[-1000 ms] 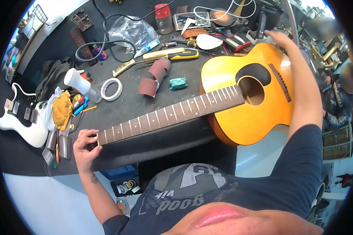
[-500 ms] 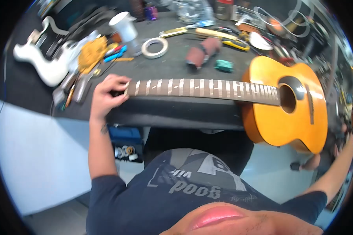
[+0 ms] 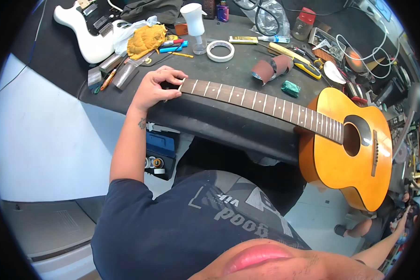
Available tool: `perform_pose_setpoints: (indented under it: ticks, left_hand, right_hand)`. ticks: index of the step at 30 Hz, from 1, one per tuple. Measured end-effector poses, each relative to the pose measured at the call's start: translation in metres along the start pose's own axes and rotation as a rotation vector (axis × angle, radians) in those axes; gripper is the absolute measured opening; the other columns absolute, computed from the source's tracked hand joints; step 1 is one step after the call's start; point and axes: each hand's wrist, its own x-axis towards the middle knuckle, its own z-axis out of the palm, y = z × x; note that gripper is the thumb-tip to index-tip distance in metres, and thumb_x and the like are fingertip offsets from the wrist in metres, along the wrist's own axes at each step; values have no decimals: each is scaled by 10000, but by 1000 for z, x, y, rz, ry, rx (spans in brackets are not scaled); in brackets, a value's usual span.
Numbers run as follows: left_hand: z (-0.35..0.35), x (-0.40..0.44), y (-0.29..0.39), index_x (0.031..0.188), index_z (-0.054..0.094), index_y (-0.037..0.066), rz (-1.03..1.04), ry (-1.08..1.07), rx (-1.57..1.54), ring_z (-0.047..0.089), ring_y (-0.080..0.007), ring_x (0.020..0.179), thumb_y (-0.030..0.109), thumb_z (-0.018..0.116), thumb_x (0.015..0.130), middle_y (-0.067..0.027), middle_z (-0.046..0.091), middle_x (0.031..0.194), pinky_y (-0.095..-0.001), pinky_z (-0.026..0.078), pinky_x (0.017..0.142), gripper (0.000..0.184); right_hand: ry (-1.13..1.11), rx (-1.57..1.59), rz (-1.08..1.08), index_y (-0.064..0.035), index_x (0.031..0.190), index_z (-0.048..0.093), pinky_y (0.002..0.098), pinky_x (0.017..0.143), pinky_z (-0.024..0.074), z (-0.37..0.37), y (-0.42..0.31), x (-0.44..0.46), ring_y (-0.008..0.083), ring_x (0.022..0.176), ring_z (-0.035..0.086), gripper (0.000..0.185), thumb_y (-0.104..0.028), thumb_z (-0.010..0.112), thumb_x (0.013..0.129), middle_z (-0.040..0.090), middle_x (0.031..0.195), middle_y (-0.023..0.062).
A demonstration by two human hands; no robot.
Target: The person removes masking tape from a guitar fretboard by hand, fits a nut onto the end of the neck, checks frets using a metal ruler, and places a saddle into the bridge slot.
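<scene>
- tabletop [image 3: 252, 29] is the biggest thing here, dark surface, lots of stuff toward the back, front edge running just under the guitar neck
- acoustic guitar [image 3: 324, 156] lies face up along the front of the tabletop, amber body over on the R side & partly past the edge, neck angling up to the L, dark pickguard by the soundhole
- white guitar body [image 3: 91, 46] sits back L, w/ a black plate & pickups on it, well apart from the acoustic
- right arm [image 3: 380, 248] stretches out to the far R, its hand gets lost in the clutter at the edge so can't tell if it's holding smth
- left hand [image 3: 156, 88] is closed on the nut end of the acoustic's neck, thumb on the near side & fingers on the far side
- clear plastic bag [image 3: 270, 21] is crumpled at the back, approx middle
- yellow cloth [image 3: 147, 41] is bunched up right next to the white body
- spray bottle [image 3: 192, 19], white top, stands btwn the cloth & the tape
- sandpaper [image 3: 263, 71], reddish brown & curled, is behind the neck
- masking tape [image 3: 220, 57] lies flat, L of the sandpaper
- green packet [image 3: 291, 88] is the smallest, just beside the sandpaper, nr the guitar body
</scene>
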Motion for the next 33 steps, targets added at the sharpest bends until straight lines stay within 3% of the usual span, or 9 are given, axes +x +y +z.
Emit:
perform_pose_setpoints:
  ticks: [12, 20, 24, 27, 29, 30, 33]
  left_hand:
    - [2, -2, 3, 1005, 882, 51, -52, 22, -41, 690, -197, 1209, -6, 956, 736, -110, 828, 1265, -379, 517, 1113, 284]
    - [1, -2, 3, 994, 882, 48, -80, 27, -65, 699, -201, 1199, -10, 952, 738, -126, 827, 1265, -375, 520, 1108, 271]
    - [2, -2, 0, 1003, 882, 41, -36, 23, -41, 700, -203, 1194, -30, 938, 738, -118, 841, 1239, -368, 529, 1093, 280]
    - [2, -2, 0, 1004, 882, 43, -21, 32, -18, 700, -211, 1192, -32, 935, 736, -117, 844, 1241, -375, 532, 1091, 283]
    - [1, -1, -2, 991, 866, 33, 17, 18, -2, 700, -231, 1200, -27, 933, 733, -132, 841, 1248, -385, 535, 1088, 273]
    - [1, 0, -1, 999, 863, 30, 33, 13, 4, 700, -236, 1204, -19, 938, 731, -140, 839, 1247, -391, 537, 1086, 283]
    - [2, -1, -9, 1030, 849, 18, 78, 22, -27, 699, -247, 1209, -1, 946, 726, -161, 835, 1245, -402, 546, 1067, 320]
  right_hand:
    - [-135, 61, 283, -87, 1744, 410, 588, 1274, 390, 19, 46, -56, 388, 1613, 442, 818, -641, 455, 1143, 467, 1760, 163]
    - [-211, 159, 300, -57, 1754, 374, 651, 1258, 419, 38, 43, -85, 432, 1603, 445, 900, -700, 460, 1130, 445, 1766, 186]
    - [-152, 485, 79, -213, 1652, 609, 331, 1254, 349, 58, 36, -105, 210, 1614, 478, 562, -487, 535, 1167, 601, 1690, 56]
    - [-243, 352, -124, -176, 1576, 669, 280, 1114, 417, 71, 35, -118, 173, 1429, 605, 555, -509, 645, 1132, 671, 1577, 34]
    - [-288, 100, -269, -120, 1549, 683, 220, 879, 455, 66, 26, -114, 102, 1112, 640, 559, -484, 687, 1125, 713, 1422, -10]
    - [-108, 220, -451, -110, 1500, 718, 209, 622, 326, 83, 25, -124, 39, 771, 481, 546, -488, 717, 1106, 645, 1007, -83]
    - [-82, 86, -699, -27, 1509, 696, 299, 1141, 448, 68, -45, -188, 160, 1330, 626, 498, -364, 684, 1143, 710, 1474, 69]
